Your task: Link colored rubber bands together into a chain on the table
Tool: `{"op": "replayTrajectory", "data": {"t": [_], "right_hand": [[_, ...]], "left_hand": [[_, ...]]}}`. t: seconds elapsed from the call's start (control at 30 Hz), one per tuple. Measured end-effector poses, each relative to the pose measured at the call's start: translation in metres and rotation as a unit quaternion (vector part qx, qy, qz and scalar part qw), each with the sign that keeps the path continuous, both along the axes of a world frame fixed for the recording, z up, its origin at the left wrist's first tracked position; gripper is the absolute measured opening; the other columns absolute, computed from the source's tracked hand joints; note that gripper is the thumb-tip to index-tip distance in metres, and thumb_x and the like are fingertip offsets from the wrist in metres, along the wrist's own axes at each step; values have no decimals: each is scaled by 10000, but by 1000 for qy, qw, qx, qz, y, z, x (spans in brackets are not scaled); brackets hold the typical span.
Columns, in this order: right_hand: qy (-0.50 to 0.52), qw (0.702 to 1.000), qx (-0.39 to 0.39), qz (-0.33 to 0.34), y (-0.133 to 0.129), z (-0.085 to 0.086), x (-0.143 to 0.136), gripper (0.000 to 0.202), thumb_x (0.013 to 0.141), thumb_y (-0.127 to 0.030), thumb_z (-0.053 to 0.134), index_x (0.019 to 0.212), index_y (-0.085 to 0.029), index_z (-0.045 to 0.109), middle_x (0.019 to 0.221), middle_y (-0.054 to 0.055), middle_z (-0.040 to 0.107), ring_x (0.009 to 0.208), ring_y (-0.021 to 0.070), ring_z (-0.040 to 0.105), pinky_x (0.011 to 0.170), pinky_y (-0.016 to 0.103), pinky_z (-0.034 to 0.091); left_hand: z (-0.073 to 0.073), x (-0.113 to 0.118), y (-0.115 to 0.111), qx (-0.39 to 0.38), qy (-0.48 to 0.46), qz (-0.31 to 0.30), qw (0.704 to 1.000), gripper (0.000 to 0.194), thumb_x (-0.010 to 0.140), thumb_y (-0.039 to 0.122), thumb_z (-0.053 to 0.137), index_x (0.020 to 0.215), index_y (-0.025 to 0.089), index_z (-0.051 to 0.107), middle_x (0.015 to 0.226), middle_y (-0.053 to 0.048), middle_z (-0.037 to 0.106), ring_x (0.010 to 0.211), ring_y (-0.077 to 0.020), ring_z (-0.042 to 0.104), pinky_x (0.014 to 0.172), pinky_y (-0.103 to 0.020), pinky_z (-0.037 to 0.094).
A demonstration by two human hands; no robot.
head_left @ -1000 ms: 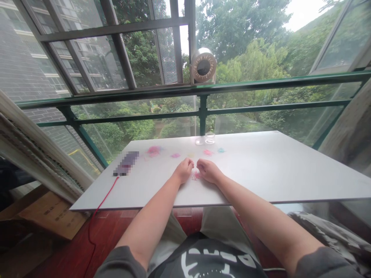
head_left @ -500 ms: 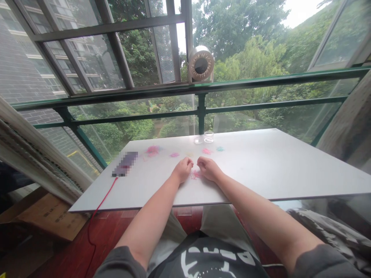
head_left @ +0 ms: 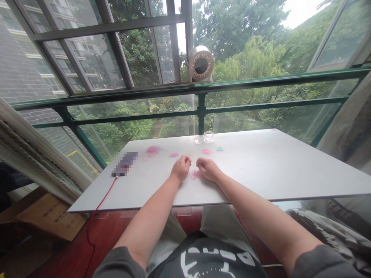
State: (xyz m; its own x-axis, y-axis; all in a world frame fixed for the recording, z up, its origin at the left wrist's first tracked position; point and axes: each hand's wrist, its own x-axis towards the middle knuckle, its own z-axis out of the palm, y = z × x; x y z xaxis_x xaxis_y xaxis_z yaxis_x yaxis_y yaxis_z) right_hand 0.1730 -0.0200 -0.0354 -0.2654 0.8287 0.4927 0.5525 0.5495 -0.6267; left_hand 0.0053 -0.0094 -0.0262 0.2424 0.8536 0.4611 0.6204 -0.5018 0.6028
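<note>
Over the middle of the white table, my left hand is closed, its fingertips pinched together. Facing it across a small gap, my right hand is closed too, with curled fingers. Whatever either hand holds is too small to make out. Between and just below the hands lies a small pile of pink-red pieces. Beyond them are a pink pile, a light-blue pile, a faint yellow pile and a purple pile. A larger pink pile is further left.
Two clear round containers stand at the table's back edge. A blurred-out dark device with a red cable lies at the left. A green railing runs behind the table.
My left hand has shifted slightly left and up, widening the gap between the hands a little. My right hand has barely moved.
</note>
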Motion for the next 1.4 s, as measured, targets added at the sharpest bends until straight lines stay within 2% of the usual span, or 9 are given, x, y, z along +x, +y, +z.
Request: {"op": "replayTrajectory", "data": {"t": [0.07,0.13,0.3,0.47,0.63,0.9,1.13,1.3,1.4], "right_hand": [[6,1000,-7,0,0,0,0,115,735,-174,445,705,-176,556,684,2,603,598,106,489,606,220,370],[10,1000,-11,-1,0,1,0,116,735,-177,447,705,-176,559,684,3,605,599,107,490,605,220,370],[14,1000,0,-16,1,-1,0,108,735,-194,462,691,-173,559,622,-9,572,565,103,462,577,216,358],[23,999,5,-29,3,-2,1,108,732,-202,467,696,-173,564,601,-12,551,559,106,453,571,218,354],[14,1000,-3,-20,1,0,1,118,746,-214,463,702,-174,566,620,-7,564,562,106,457,578,220,358],[12,1000,1,-18,0,1,1,116,746,-206,462,704,-172,566,627,-4,572,564,105,461,583,221,363],[9,1000,-5,-19,3,-1,1,127,737,-191,444,695,-180,563,641,-2,585,585,114,484,602,229,372],[18,1000,-4,-26,3,-1,1,120,733,-207,453,690,-179,561,616,-7,567,565,112,466,580,226,363],[20,999,-3,-35,1,0,1,113,735,-217,457,688,-180,553,608,-12,555,552,109,453,566,222,356]], "left_hand": [[0,-1,1,16,-20,51,998,147,847,268,376,855,181,495,779,-36,628,768,-165,579,734,-300,427],[1,-1,2,6,-24,58,998,139,842,261,385,854,180,496,781,-39,631,767,-166,581,735,-303,430],[3,2,-4,-50,15,-61,997,133,815,266,419,833,183,521,767,-22,643,736,-145,579,712,-271,433],[4,3,-7,-56,12,-71,996,169,806,308,436,814,179,545,764,-24,648,721,-140,577,689,-257,435],[4,1,-4,-46,-7,-22,999,181,813,322,436,819,181,550,732,-14,648,696,-139,580,682,-260,427],[1,3,-3,-58,33,-21,998,172,820,311,423,797,184,538,698,-11,626,661,-142,562,643,-257,413],[0,-3,5,-22,-3,96,995,172,841,292,390,826,179,520,756,-41,623,710,-165,566,663,-281,412],[-1,0,1,-43,34,-16,998,167,819,307,424,811,183,537,723,-17,611,680,-145,548,665,-265,415],[-1,2,-2,-46,38,-40,997,185,813,325,423,798,182,539,698,-5,594,654,-135,528,649,-257,409]]}}
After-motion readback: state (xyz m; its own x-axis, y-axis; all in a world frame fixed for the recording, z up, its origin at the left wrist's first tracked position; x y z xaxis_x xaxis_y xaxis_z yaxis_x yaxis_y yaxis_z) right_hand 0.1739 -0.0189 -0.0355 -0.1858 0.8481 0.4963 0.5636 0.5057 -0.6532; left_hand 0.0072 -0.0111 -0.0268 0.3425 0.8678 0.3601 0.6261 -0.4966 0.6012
